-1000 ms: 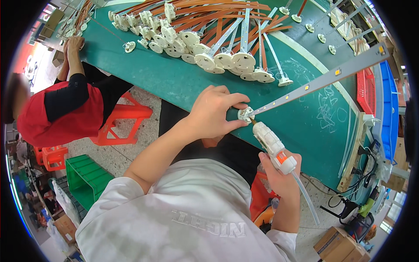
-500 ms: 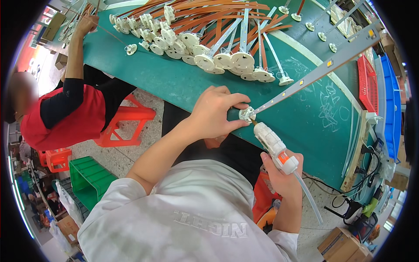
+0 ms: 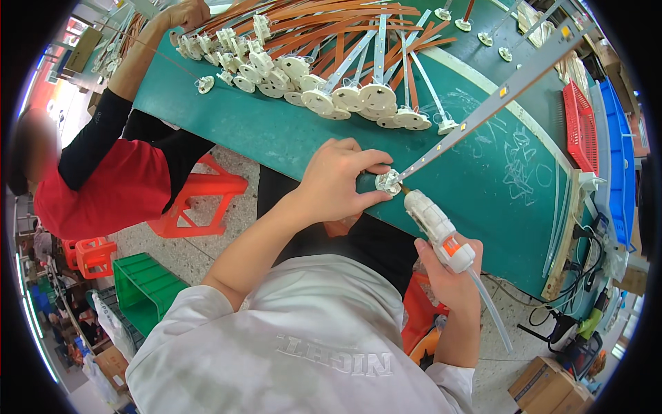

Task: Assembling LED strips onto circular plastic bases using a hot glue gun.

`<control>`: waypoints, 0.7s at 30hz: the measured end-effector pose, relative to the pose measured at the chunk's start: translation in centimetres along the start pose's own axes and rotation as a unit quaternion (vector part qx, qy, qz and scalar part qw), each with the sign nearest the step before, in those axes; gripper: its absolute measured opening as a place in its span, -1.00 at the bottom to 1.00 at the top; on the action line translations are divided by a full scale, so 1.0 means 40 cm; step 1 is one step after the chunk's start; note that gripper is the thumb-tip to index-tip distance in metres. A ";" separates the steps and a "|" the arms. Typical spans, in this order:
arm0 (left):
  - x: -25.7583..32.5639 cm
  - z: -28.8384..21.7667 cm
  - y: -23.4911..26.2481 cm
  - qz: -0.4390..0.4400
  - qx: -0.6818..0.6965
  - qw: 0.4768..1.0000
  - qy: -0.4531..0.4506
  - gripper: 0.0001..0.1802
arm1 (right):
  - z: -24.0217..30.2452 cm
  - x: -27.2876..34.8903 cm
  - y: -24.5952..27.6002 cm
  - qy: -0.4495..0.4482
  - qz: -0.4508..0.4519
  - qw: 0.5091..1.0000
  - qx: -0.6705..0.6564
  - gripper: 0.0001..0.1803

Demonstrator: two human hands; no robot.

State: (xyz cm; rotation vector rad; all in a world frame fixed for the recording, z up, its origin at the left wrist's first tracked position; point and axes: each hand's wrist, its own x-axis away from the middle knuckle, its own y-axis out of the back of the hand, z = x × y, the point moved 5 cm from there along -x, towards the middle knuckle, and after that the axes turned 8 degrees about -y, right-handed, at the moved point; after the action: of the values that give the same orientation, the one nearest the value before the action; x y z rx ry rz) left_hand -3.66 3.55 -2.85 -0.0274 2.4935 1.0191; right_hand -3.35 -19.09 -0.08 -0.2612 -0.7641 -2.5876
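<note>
My left hand is closed on a small round white base at the table's near edge, thumb and fingers on either side of it. From that base a long LED strip with yellow chips slants up to the right. My right hand grips a white hot glue gun, its nozzle at the base beside the foot of the strip. A clear glue stick sticks out of the gun's back end. Whether glue is coming out is too small to tell.
Many white round bases with strips lie piled across the green table. At the left a co-worker in red reaches over the pile. A red basket and blue tray stand right; cables hang by the table's right end.
The glue gun's nozzle has shifted very slightly, staying at the base, and the LED strip leans a little differently. The co-worker's arm has swung right, toward the pile.
</note>
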 end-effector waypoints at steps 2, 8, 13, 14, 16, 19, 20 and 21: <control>-0.001 -0.002 -0.001 0.004 0.004 1.000 0.002 -0.46 | -0.005 -0.001 -0.001 0.008 0.004 1.000 -0.006 -0.81; -0.004 -0.004 0.000 -0.004 0.007 1.000 -0.004 -0.46 | 0.007 -0.006 -0.001 0.006 0.016 1.000 -0.006 -0.81; -0.013 -0.011 0.005 0.014 0.016 1.000 0.008 -0.49 | 0.003 -0.009 0.001 0.005 0.006 1.000 -0.007 -0.81; -0.011 -0.007 0.002 0.015 0.016 1.000 0.008 -0.49 | 0.004 -0.008 0.000 0.017 -0.001 1.000 -0.004 -0.82; -0.006 0.006 -0.003 0.000 0.038 0.999 0.010 -0.45 | 0.000 -0.009 0.000 0.027 0.014 1.000 0.001 -0.85; -0.004 0.002 -0.002 0.000 0.026 1.000 -0.003 -0.45 | 0.004 -0.006 0.001 0.057 0.024 0.998 0.023 -0.86; -0.005 0.000 0.000 0.002 0.025 1.000 -0.004 -0.45 | 0.008 -0.004 0.001 0.075 0.018 0.996 0.040 -0.86; -0.006 -0.005 0.003 0.003 0.014 1.000 -0.008 -0.46 | 0.006 -0.004 0.000 0.076 0.017 0.996 0.039 -0.86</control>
State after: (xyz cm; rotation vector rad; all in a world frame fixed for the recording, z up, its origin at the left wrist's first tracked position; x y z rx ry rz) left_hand -3.54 3.45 -2.56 -0.0033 2.4939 0.9822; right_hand -3.19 -18.90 0.09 -0.0534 -0.7956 -2.5065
